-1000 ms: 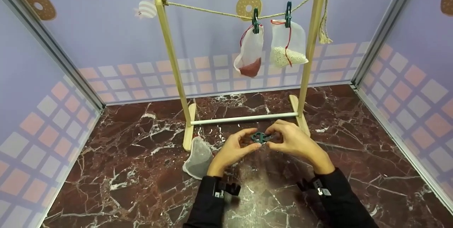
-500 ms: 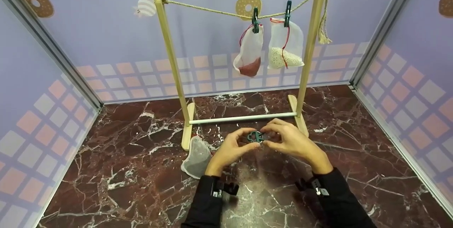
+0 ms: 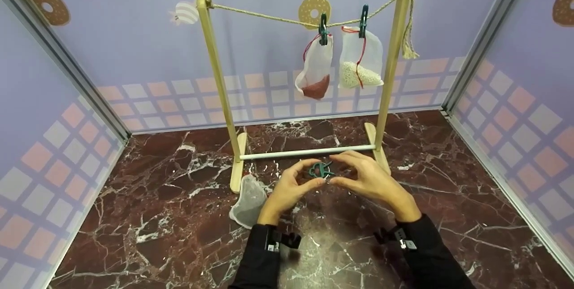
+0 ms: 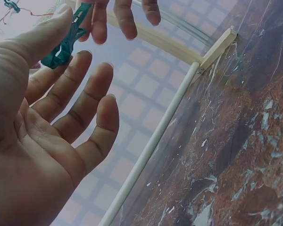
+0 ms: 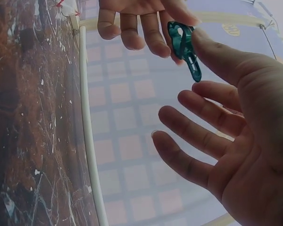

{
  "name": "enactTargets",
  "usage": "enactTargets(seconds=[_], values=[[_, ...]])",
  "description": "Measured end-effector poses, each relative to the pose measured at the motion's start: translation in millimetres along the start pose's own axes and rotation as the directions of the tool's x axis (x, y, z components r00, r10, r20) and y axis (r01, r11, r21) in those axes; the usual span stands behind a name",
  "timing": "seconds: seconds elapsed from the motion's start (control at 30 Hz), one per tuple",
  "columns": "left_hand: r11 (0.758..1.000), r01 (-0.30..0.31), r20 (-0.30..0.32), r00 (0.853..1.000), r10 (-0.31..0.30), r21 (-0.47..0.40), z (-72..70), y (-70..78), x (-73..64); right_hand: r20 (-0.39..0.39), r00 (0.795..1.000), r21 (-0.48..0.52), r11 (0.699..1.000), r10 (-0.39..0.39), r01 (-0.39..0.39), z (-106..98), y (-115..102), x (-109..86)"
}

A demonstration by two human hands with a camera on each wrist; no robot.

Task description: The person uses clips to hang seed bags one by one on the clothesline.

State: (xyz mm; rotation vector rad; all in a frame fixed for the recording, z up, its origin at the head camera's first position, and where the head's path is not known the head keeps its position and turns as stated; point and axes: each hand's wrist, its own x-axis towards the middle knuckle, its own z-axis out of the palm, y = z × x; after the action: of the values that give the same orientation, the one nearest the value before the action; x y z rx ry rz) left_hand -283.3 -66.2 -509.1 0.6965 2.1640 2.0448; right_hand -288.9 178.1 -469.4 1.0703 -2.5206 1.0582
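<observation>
In the head view, my left hand (image 3: 286, 190) and right hand (image 3: 379, 183) face each other over the table with a green clothespin (image 3: 321, 170) between them. My left thumb and index finger pinch its rounded end. My right thumb and index finger are at the tips of its splayed handles, one on each side. In the left wrist view, the clothespin (image 4: 70, 40) lies by my left thumb, the other fingers loosely bent. The right wrist view shows the clothespin (image 5: 184, 44) beside my right thumb. A grey-filled mesh bag (image 3: 249, 201) lies left of my left hand.
A wooden rack (image 3: 219, 73) with a rope (image 3: 264, 14) stands behind the hands. From the rope, green clothespins hold a mesh bag with reddish filling (image 3: 316, 71) and one with pale grains (image 3: 360, 62). A white rod (image 3: 309, 152) joins the rack's feet. Patterned walls enclose the marble table.
The clothespin has shifted slightly left with my left hand, and its handles now spread wider. My right thumb and index finger have moved farther apart. The hanging bags are otherwise the same.
</observation>
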Motion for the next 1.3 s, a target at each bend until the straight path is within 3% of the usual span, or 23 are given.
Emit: enactTargets(seconds=[0.1,0.33,0.6,0.87,1.1,1.3], values=[[1.000,-0.002,0.006,1.000,0.002,-0.010,0.9,4.6,-1.3,-0.005,1.000,0.028,1.000,0.000,0.001,1,0,-0.6],[0.999,-0.006,0.010,1.000,0.007,-0.031,3.4,30.4,-8.8,-0.022,1.000,0.049,0.999,-0.007,0.008,3,1,0.0],[0.999,0.000,0.021,1.000,0.001,-0.043,3.2,31.5,-10.0,-0.065,0.998,0.125,0.992,-0.022,0.030,6,-1,2.8],[1.000,0.005,0.016,1.000,-0.005,-0.025,0.6,10.4,-2.1,-0.111,0.994,0.161,0.986,-0.023,0.041,9,-5,3.3],[0.999,-0.037,0.027,0.999,0.037,-0.019,-0.4,15.3,-2.6,-0.186,0.981,0.145,0.986,-0.060,0.088,10,-10,3.3],[0.997,-0.077,0.043,0.996,0.077,0.013,-1.6,19.7,-4.2,-0.255,0.960,0.139,0.978,-0.117,0.156,6,-28,5.9]])
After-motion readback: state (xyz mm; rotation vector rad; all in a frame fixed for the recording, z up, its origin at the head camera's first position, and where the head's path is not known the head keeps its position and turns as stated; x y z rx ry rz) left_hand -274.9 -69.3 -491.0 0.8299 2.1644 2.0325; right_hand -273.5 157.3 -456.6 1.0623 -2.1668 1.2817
